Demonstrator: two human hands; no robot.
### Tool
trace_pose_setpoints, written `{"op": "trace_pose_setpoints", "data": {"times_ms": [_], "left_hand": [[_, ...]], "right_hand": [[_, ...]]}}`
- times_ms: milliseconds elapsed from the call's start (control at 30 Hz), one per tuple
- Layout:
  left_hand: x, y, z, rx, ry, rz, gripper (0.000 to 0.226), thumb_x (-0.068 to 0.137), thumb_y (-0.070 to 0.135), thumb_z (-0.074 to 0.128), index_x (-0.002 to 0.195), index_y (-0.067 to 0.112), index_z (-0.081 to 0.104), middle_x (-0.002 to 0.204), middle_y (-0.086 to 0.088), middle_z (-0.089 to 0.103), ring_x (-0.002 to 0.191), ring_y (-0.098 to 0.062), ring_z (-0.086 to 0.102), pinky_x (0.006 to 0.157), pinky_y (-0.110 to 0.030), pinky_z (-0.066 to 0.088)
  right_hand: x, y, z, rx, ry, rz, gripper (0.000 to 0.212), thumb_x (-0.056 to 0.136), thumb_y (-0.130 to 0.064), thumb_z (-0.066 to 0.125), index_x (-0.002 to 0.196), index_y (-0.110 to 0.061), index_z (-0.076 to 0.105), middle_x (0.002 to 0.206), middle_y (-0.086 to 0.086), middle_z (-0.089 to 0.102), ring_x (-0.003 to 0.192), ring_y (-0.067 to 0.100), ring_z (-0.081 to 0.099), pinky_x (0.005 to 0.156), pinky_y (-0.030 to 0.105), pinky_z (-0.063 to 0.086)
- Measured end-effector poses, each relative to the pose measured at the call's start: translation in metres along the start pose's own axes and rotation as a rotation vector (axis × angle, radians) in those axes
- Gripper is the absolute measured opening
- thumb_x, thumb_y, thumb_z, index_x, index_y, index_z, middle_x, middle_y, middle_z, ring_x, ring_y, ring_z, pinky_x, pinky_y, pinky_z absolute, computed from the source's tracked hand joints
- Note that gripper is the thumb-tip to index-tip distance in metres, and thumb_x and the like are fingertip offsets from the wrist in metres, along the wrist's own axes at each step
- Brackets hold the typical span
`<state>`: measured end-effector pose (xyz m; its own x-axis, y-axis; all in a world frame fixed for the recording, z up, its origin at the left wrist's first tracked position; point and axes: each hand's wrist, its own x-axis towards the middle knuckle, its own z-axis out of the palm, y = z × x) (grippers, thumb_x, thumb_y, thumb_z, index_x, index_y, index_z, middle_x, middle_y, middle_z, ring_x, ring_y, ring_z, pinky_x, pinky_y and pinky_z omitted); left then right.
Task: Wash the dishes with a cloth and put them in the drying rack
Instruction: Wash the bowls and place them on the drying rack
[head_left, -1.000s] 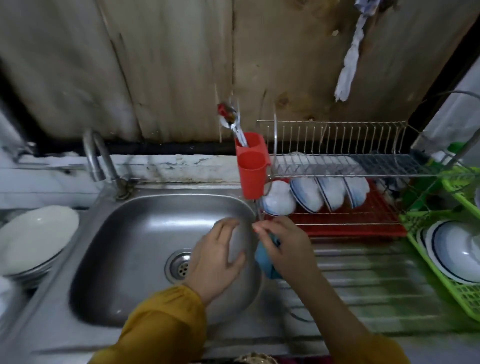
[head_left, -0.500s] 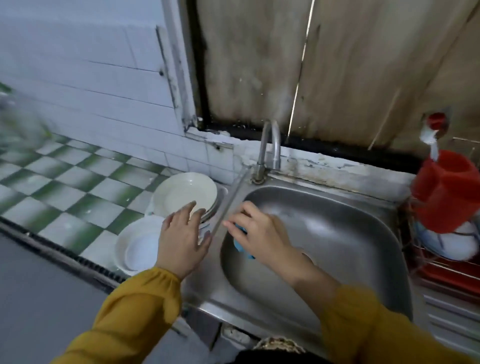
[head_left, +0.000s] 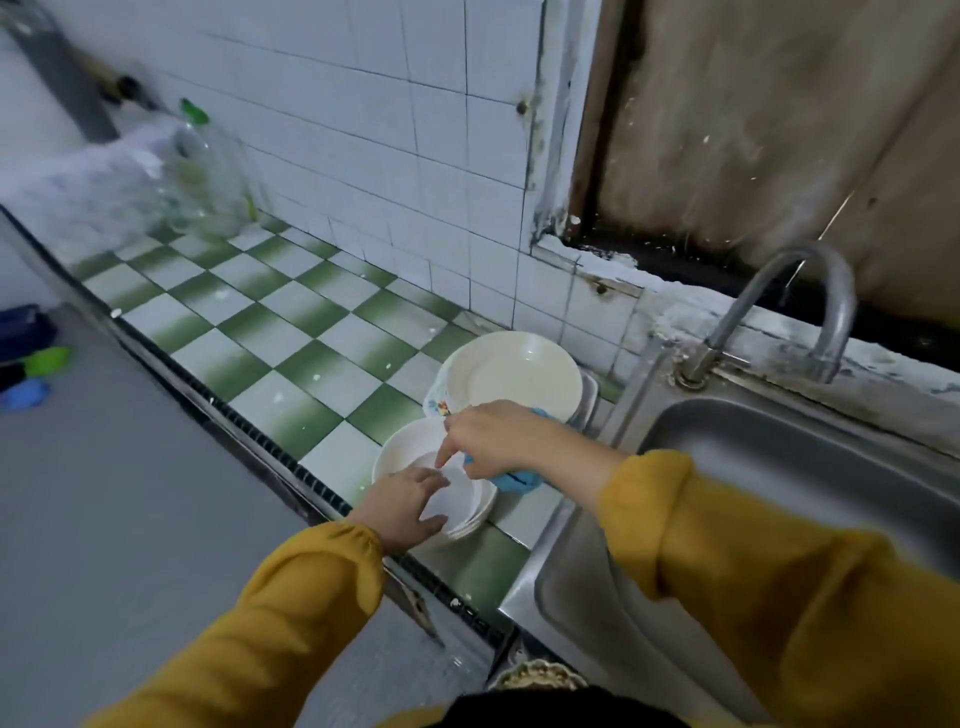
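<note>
Left hand: the left hand (head_left: 410, 506) reaches over the near rim of the top bowl, fingers almost straight and laid inside it and the thumb along the edge below. That looks like a steadying touch before a lift, and no firm pinch shows.
Right hand: the right hand (head_left: 493, 441) has its lower fingers curled round a bunched blue cloth (head_left: 514, 480), with the forefinger stretched down towards the bowl's far side. The cloth is probably kept in the palm so washing can begin as soon as a dish is taken.
Bowls: the stack of white bowls (head_left: 400, 441) sits directly under both sets of fingertips, on the green-and-white tiled counter (head_left: 291, 332).
Plates: the pile of cream plates (head_left: 514, 384) lies just beyond the right knuckles, apparently waiting its turn.
Sink: the steel sink (head_left: 779, 519) and its tap (head_left: 800, 312) are on the wrist side of the right hand. No water is seen running.
Drying rack: out of view.
Stage: picking the next dish, with the washing of this stack judged not yet started.
</note>
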<state>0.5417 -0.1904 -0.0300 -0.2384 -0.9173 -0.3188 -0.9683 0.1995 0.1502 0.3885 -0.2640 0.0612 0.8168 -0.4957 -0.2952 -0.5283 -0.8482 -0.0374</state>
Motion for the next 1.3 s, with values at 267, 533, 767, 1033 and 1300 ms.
{"op": "trace_pose_setpoints", "data": {"times_ms": [267, 533, 767, 1033, 1300], "left_hand": [[0.005, -0.025, 0.014, 0.020, -0.192, 0.092, 0.057, 0.102, 0.054, 0.028, 0.145, 0.020, 0.046, 0.154, 0.002, 0.038, 0.143, -0.018, 0.030, 0.119, -0.029, 0.008], [0.003, -0.036, 0.016, 0.037, -0.268, 0.165, 0.059, 0.103, 0.051, 0.020, 0.128, 0.017, 0.062, 0.127, 0.000, 0.065, 0.124, -0.015, 0.053, 0.120, -0.033, -0.002], [-0.002, -0.047, 0.008, -0.178, -0.257, 0.188, 0.047, 0.099, 0.054, 0.040, 0.129, 0.025, 0.063, 0.124, 0.006, 0.067, 0.121, -0.012, 0.052, 0.122, -0.028, 0.007], [-0.005, -0.050, 0.016, -0.536, -0.148, 0.093, 0.072, 0.085, 0.076, 0.033, 0.119, 0.022, 0.067, 0.117, -0.004, 0.066, 0.120, -0.019, 0.046, 0.110, -0.031, 0.030], [-0.002, -0.035, 0.015, -0.768, -0.025, 0.007, 0.036, 0.103, 0.030, 0.043, 0.139, 0.022, 0.044, 0.112, -0.001, 0.061, 0.105, -0.015, 0.055, 0.090, -0.019, 0.037]], "right_hand": [[0.039, 0.003, 0.034, -0.042, -0.281, 0.038, 0.051, 0.091, -0.012, 0.052, 0.133, -0.040, 0.056, 0.133, 0.001, 0.056, 0.116, 0.022, 0.056, 0.085, 0.032, 0.046], [0.035, 0.024, 0.055, 0.045, -0.384, 0.056, 0.044, 0.088, -0.010, 0.045, 0.115, -0.037, 0.067, 0.134, -0.005, 0.056, 0.113, 0.022, 0.056, 0.091, 0.037, 0.048], [0.035, 0.041, 0.060, 0.213, -0.300, 0.015, 0.024, 0.084, -0.017, 0.060, 0.101, -0.031, 0.070, 0.119, -0.002, 0.064, 0.103, 0.022, 0.059, 0.088, 0.043, 0.051], [0.035, 0.061, 0.065, 0.658, -0.296, 0.111, 0.036, 0.089, -0.020, 0.070, 0.124, -0.015, 0.065, 0.132, -0.003, 0.061, 0.123, 0.015, 0.052, 0.111, 0.030, 0.036], [0.034, 0.065, 0.069, 0.851, -0.242, 0.173, 0.011, 0.096, -0.010, 0.059, 0.105, -0.015, 0.062, 0.125, 0.011, 0.062, 0.122, 0.023, 0.053, 0.110, 0.040, 0.037]]}}
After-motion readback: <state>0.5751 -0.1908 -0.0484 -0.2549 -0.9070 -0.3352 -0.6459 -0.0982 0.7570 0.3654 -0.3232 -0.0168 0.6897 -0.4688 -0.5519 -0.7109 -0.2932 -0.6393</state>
